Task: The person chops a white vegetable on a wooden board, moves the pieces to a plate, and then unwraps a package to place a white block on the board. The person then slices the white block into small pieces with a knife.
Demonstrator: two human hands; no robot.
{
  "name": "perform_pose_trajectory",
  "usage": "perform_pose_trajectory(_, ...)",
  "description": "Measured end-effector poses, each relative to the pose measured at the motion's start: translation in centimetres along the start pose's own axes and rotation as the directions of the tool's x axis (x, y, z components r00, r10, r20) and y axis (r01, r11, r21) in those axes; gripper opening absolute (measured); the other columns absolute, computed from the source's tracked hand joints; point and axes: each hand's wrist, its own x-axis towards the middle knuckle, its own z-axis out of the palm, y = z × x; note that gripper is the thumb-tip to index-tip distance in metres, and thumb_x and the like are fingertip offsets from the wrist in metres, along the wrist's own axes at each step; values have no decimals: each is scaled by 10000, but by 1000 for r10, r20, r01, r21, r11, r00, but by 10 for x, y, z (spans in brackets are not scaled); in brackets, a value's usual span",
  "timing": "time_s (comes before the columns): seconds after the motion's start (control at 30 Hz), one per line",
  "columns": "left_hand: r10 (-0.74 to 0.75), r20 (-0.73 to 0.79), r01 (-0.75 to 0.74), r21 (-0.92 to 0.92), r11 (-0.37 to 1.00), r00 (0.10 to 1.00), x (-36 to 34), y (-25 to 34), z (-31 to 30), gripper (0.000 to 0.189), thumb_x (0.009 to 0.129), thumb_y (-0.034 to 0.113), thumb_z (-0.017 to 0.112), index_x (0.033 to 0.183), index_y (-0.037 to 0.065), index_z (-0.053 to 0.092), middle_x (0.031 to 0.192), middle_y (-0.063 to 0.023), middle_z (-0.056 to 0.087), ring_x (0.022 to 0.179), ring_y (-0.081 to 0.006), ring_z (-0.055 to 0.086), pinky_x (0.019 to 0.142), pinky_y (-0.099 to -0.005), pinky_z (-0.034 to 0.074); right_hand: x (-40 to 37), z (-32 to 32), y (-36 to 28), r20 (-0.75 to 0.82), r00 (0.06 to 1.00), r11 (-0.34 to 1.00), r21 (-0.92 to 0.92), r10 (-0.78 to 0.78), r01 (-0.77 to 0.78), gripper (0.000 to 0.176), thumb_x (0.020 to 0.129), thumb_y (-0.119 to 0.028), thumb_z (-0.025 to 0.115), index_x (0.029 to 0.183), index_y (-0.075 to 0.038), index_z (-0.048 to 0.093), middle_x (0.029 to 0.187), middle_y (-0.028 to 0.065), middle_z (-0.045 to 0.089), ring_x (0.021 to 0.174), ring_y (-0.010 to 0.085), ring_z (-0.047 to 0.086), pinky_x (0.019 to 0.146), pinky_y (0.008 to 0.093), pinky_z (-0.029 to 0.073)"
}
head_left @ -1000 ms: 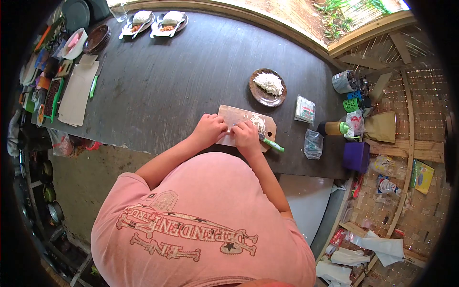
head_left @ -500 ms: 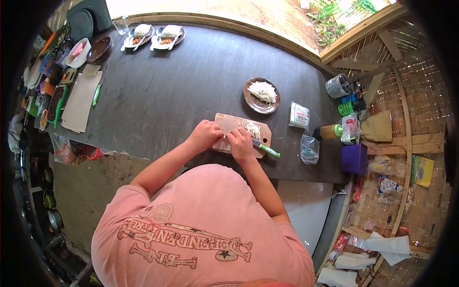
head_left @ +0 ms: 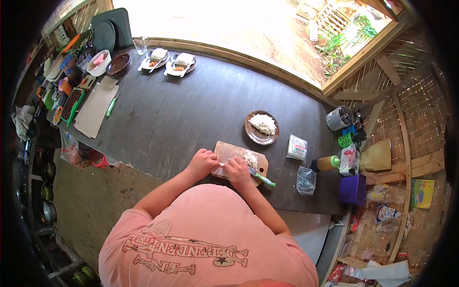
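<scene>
My left hand (head_left: 202,162) is closed, its fingers pinched over the left edge of a wooden cutting board (head_left: 228,149). My right hand (head_left: 238,171) is closed too, just right of it above the board. Between the fingertips shows a small white piece (head_left: 221,165), mostly hidden; it seems pinched by both hands. A knife (head_left: 265,180) with a green and white handle lies across the board's right side, beside my right hand and apart from its fingers. Chopped white strips (head_left: 250,159) rest on the board near the knife.
Beyond the board stands a brown plate (head_left: 250,135) heaped with white shreds. To the right are a square packet (head_left: 297,147), a clear plastic bag (head_left: 306,181) and a bottle (head_left: 328,163). Two plates of food (head_left: 180,71) sit at the back; cardboard (head_left: 95,112) and another knife (head_left: 111,107) lie left.
The view has tilted up, so everything sits lower in the picture. My hands stay close together over the board, with only slight finger movement. The knife remains lying there.
</scene>
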Motion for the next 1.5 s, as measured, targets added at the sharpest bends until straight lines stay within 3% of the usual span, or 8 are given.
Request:
perform_pose_trajectory(0.13, -54, -9, 54, 16, 998, 999, -8, 16, -4, 119, 927, 184, 723, 963, 252, 814, 953, 48, 733, 970, -194, 721, 965, -425, 522, 0, -7, -10, 58, 998, 997, -71, 4, 0, 142, 948, -198, 646, 948, -130, 772, 1008, 47, 678, 1108, 280, 671, 916, 468, 513)
perform_pose_trajectory(0.2, -53, -112, 61, 70, 996, 992, -11, 22, 1, 97, 943, 167, 727, 976, 227, 796, 970, 47, 745, 982, -199, 728, 995, -430, 516, 1, -7, -9, 63, 997, 998, -37, 53, -51, 150, 943, -198, 655, 917, -141, 791, 1020, 44, 689, 1098, 287, 677, 878, 473, 526)
perform_pose_trajectory(0.37, -186, -122, 189, 8, 982, 975, -9, 32, -2, 42, 949, 191, 774, 987, 207, 786, 963, 36, 744, 978, -213, 731, 1009, -442, 506, 7, 2, 6, 99, 986, 987, 77, 136, -143, 84, 884, -177, 755, 903, -152, 833, 969, 61, 697, 1037, 299, 690, 845, 462, 545)
perform_pose_trajectory(0.73, -371, -16, 370, -24, 929, 929, 3, 42, -1, 48, 959, 247, 780, 974, 206, 799, 940, 15, 683, 990, -220, 692, 976, -445, 482, 16, 9, 4, 25, 987, 983, 92, 158, -160, 95, 890, -217, 814, 857, -128, 820, 906, 52, 705, 992, 311, 692, 827, 473, 561)
perform_pose_trajectory(1.03, -269, 32, 270, -39, 962, 963, 4, 30, 4, 51, 945, 176, 755, 990, 178, 780, 1042, -11, 692, 1084, -246, 666, 977, -448, 481, 11, 4, -4, 2, 977, 975, 65, 211, -211, 38, 892, -140, 780, 895, -103, 771, 987, 84, 704, 1077, 338, 656, 887, 478, 541)
perform_pose_trajectory(1.2, -158, 10, 158, -42, 987, 987, 5, 17, 5, 79, 923, 211, 804, 970, 162, 763, 1040, -18, 710, 1048, -262, 689, 901, -454, 531, 8, 14, -5, -32, 971, 971, 49, 235, -234, 47, 903, -139, 745, 899, -96, 726, 1003, 96, 694, 1097, 349, 652, 916, 492, 535)
perform_pose_trajectory(1.3, -109, 65, 116, -117, 986, 992, 5, 8, 7, 71, 947, 186, 743, 1006, 157, 766, 1021, -48, 691, 1010, -274, 686, 850, -431, 567, 1, 13, -12, -27, 966, 967, -4, 256, -256, 53, 925, -149, 707, 899, -103, 711, 1011, 91, 691, 1107, 344, 653, 940, 492, 528)
perform_pose_trajectory(1.5, -70, 31, 75, -215, 974, 997, 2, -2, 18, 83, 944, 182, 754, 1008, 129, 758, 1024, -73, 700, 999, -313, 688, 874, -452, 595, 4, 10, -20, -70, 962, 961, -69, 264, -269, 47, 933, -147, 689, 911, -105, 692, 999, 97, 675, 1104, 344, 644, 969, 490, 519)
